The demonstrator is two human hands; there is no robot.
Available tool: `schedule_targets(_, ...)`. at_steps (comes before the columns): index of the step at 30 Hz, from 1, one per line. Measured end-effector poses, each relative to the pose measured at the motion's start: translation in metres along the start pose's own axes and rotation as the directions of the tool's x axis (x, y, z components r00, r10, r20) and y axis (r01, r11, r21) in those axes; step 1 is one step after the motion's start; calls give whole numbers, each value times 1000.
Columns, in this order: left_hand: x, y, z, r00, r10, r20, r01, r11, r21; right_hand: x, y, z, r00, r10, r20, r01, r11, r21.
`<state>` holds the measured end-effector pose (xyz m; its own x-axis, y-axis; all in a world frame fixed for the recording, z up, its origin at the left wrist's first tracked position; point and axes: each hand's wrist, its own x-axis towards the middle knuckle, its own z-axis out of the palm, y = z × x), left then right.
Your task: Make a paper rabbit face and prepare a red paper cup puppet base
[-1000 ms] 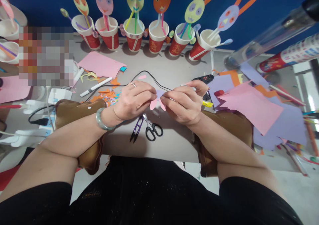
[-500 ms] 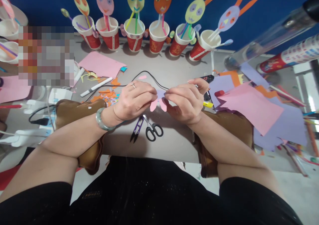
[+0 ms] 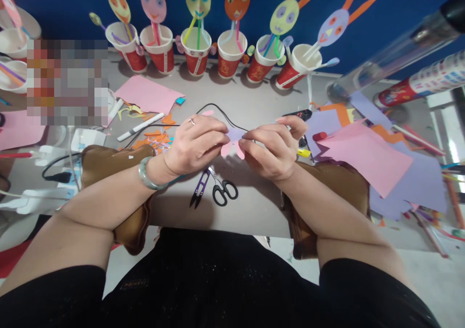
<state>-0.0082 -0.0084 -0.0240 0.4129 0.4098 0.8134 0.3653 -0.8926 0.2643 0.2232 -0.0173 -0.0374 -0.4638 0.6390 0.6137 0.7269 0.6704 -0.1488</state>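
Between my two hands is a small paper cutout (image 3: 235, 136), lilac in the middle with two pink lobes hanging toward me. My left hand (image 3: 199, 141) pinches its left side, and a ring and a jade-coloured bangle show on that arm. The right side is pinched by my right hand (image 3: 271, 148). The fingertips cover the cutout's outer parts. Below my hands, black-handled scissors (image 3: 224, 192) and purple thread snips (image 3: 200, 188) lie on the grey table (image 3: 254, 207).
Along the blue wall stand red paper cups (image 3: 196, 56) with paper rabbit heads on straws. Pink paper (image 3: 366, 151) and lilac sheets lie at right, orange scraps (image 3: 156, 141) and a white marker (image 3: 141, 127) at left. A black cable (image 3: 218, 109) runs behind my hands. Brown cushions (image 3: 330, 187) sit under my forearms.
The cutout has tilted slightly between my fingers, so more of its lilac middle shows and its pink lobes look rounder. Both hands keep their pinch, shifting only a little.
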Motion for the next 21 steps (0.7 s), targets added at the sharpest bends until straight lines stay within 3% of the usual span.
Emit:
schedule_targets(2,1,2,1,986,-154,60,160,982,-105,5,-4,-1,998,53,-20,-51,994,93)
schedule_targets(4,4,3,2,899,-406,163,434,873,-224,12,-11,-3,992,114,-48,-100,969,226)
schedule_targets(6,8,3,3,711,-625,322,703,638,-314,18,-15,-4,970,240,27,-230,887,401)
schedule_targets(8,12,3,3,514,-701,494,855,374,-359,22,-17,-3,905,369,210,-421,714,560)
schedule_targets(9,13,3,3,443,-700,561,890,268,-368,23,-16,-2,859,405,313,-509,606,612)
schedule_targets(11,16,3,2,354,-686,636,919,129,-372,23,-14,1,776,425,467,-625,414,662)
schedule_targets(14,18,5,3,278,-697,661,933,33,-358,22,-12,4,722,414,555,-679,267,684)
schedule_targets(21,23,6,4,223,-718,659,940,-22,-341,23,-17,5,672,480,564,-713,211,669)
